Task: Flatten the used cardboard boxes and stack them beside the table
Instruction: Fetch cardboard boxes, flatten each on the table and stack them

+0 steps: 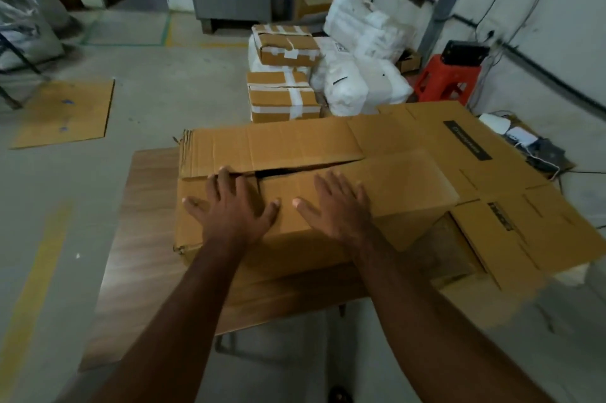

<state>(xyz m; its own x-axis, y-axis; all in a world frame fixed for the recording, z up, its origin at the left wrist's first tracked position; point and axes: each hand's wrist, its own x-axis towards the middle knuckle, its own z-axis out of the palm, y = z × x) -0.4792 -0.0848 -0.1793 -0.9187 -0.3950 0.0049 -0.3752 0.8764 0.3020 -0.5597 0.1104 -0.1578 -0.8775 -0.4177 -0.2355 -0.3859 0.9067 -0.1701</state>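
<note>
A large brown corrugated cardboard box (328, 205) lies on its side across the wood-grain table (144, 238), reaching from near the table's left edge to well past its right edge, where the open flaps (511, 225) with black printed labels hang out over the floor. Both hands press on its upper panel, near the seam where two panels part to show a dark slit. The left hand (229, 205) lies flat with fingers spread wide, its fingertips at that slit; the right hand (337, 202) lies just beside it, fingers likewise spread and straight, holding nothing. This looks like pushing down to collapse the box, with palms broad to spread the load over the soft board.

A flat brown cardboard sheet (65, 113) lies on the floor well to the left of the table, perhaps the start of the stack. Beyond the far edge stand taped brown cartons (282, 94) and white wrapped bundles (357, 74), with a red plastic stool (446, 81) by the wall.

The box's underside and inside are hidden, so how far it has folded I cannot tell. The table's right edge is covered, and the label text is too blurred to read.
</note>
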